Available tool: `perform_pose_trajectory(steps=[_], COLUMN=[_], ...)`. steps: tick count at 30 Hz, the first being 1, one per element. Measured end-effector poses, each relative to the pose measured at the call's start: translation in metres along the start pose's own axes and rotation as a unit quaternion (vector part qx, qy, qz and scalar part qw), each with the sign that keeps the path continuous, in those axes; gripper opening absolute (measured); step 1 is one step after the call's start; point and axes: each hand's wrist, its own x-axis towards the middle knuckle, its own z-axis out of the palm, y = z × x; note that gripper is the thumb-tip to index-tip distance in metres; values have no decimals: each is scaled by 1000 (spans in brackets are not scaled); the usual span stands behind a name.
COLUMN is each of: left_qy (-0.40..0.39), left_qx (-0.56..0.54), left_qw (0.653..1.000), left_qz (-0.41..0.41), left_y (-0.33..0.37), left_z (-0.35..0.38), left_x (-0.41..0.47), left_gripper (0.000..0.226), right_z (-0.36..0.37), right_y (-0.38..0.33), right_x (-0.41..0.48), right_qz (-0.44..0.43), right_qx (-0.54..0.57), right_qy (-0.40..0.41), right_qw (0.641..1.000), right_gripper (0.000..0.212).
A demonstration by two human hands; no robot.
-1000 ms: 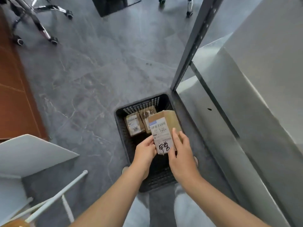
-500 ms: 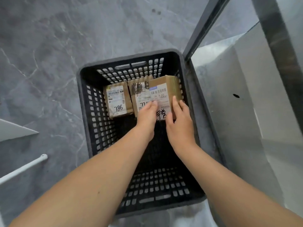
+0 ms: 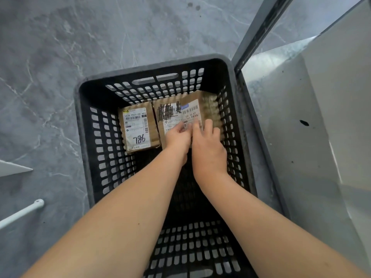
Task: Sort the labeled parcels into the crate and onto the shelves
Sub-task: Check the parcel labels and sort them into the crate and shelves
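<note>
- Cardboard, brown: blue-tagged parcel (image 3: 202,109), inside the crate at its far right corner, close against the perforated right wall. A white shipping label with barcodes and a small blue patch faces up. Its left edge overlaps the label of the neighbouring parcel. Whether it already sits on the crate's bottom cannot be told; the hands cover its near edge.
- Left hand (image 3: 177,137): fingers curled at the near left edge of the blue-tagged parcel, pinching it at the lower part of the label.
- Right hand (image 3: 208,149): fingers bent over the near right part of the same parcel, gripping it. The two hands touch side by side, both bare forearms reaching down into the crate.
- Cardboard, brown: scribbled parcel (image 3: 166,117), middle of the far row, touching the blue-tagged parcel. Heavy black marker strokes cover the upper part of its label.
- Cardboard, brown: 786 parcel (image 3: 138,127), left of the far row, just beside the scribbled parcel. It lies flat with its label up and "786" handwritten in black near the bottom.
- Plastic, black: crate (image 3: 104,137), rectangular, lattice walls with a slot handle in the far wall, standing on the floor. Its near half holds no parcels in view.
- Stone-look tile, grey with pale veins: floor (image 3: 80,37).
- Metal, grey: shelf upright (image 3: 259,31), slanting up from the crate's far right corner. A pale shelf board (image 3: 291,117) runs along the crate's right side.
- White rod (image 3: 20,213) and white panel corner (image 3: 12,168) at the left edge, well apart from the crate.
</note>
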Motion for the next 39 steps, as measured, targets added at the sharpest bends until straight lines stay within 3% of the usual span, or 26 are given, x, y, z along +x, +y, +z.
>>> perform_pose_trajectory(steps=[3,5,6,11,15,19,21,24,27,31,35,39], left_qy=[-7,-15,-20,-26,-28,-36,-30,-2,22,13,-22,-46], left_qx=[11,27,33,145,313,339,335,386,406,375,388,458], left_qw=[1000,999,998,984,936,921,921,892,881,896,886,847], left_qz=[6,25,39,98,157,191,194,234,244,237,252,265], left_y=[-2,-1,-2,-7,-15,-19,-20,-26,-27,-23,-23,-24], left_z=[-4,-7,-7,-7,-16,-21,-20,-14,-11,-13,-26,-34], left_x=[7,10,10,18,25,30,31,33,36,40,29,17], left_gripper=[47,13,8,34,46,36,31,24,16,8,25,36], right_z=[10,18,22,26,17,6,12,34,49,59,64,61], right_y=[1,0,0,8,22,16,13,21,27,24,26,19], right_x=[4,13,16,35,50,46,37,32,41,51,43,15], right_qz=[-5,29,49,87,71,-71,-104,-19,5,5,19,85], right_qx=[-15,1,8,11,-31,-213,-199,-58,-40,-58,-22,49], right_qy=[-30,-55,-69,-123,-162,-98,-108,-217,-295,-286,-264,-124], right_qw=[999,998,996,989,984,970,969,974,955,957,964,987], right_gripper=[77,78,81,91,83,55,50,72,92,96,98,43])
